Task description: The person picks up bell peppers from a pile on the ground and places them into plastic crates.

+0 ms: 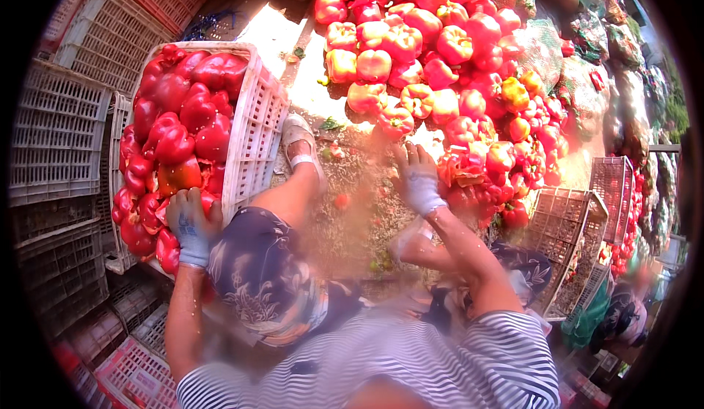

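Note:
My left hand [191, 226], in a pale grey work glove, lies over the near part of a white plastic crate [253, 134] heaped with red bell peppers. Its fingers are apart and touch the peppers; a darker red bell pepper [179, 177] sits right at the fingertips. To the right, my right hand [420, 180], gloved alike, reaches over the ground with its fingers stretched out. Just beyond those fingertips lies a red bell pepper [396, 122], at the near edge of a big pile of bell peppers [455, 46]. No pepper shows in the right hand.
Stacked empty crates [59, 130] line the left side. Brown crates [561, 226] stand at the right, near a red crate [612, 189]. Filled net sacks [583, 101] rise behind the pile. My shoe [299, 141] is beside the white crate. Pepper scraps litter the ground.

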